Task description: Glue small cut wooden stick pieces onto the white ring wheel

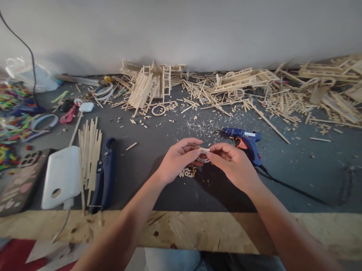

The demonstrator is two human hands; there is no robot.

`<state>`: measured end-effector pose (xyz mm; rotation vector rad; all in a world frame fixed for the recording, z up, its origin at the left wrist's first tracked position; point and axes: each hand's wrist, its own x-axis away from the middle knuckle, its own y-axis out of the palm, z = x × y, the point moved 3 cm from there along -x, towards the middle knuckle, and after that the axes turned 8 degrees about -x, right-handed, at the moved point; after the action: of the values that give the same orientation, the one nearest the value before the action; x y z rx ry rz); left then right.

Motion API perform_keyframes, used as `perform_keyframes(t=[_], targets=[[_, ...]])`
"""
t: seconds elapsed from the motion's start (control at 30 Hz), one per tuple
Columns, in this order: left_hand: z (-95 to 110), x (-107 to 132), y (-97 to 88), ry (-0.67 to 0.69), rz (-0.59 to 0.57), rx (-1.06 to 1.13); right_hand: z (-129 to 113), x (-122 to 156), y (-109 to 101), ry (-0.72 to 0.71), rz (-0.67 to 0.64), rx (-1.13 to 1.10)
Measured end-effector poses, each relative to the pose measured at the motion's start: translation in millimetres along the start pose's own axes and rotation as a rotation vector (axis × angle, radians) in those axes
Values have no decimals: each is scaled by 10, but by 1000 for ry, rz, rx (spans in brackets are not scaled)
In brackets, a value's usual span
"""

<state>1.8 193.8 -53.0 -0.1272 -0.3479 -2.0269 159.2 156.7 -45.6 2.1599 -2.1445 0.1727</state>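
My left hand [180, 157] and my right hand [229, 163] meet over the dark tabletop, fingers closed on a small pale ring [203, 159] with light wooden pieces along its top edge. Fingertips cover part of the ring. Beneath my left hand lies a small heap of short cut stick pieces [187, 172]. A blue glue gun [245, 140] with an orange trigger rests on its side just beyond my right hand, its black cord running off to the right.
Blue cutters [106, 172], a bundle of thin wooden sticks [89, 151], a white power bank [62, 177] and a phone [21, 182] lie at left. Along the wall stand stick-built models [147, 86] among loose sticks. Colourful pieces [3, 137] pile at far left.
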Motion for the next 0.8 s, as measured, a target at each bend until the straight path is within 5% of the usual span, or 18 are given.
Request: perform_keyframes(t=[0.8], targets=[[-9, 17, 49, 19, 35, -62, -27, 49, 79, -119, 157, 21]])
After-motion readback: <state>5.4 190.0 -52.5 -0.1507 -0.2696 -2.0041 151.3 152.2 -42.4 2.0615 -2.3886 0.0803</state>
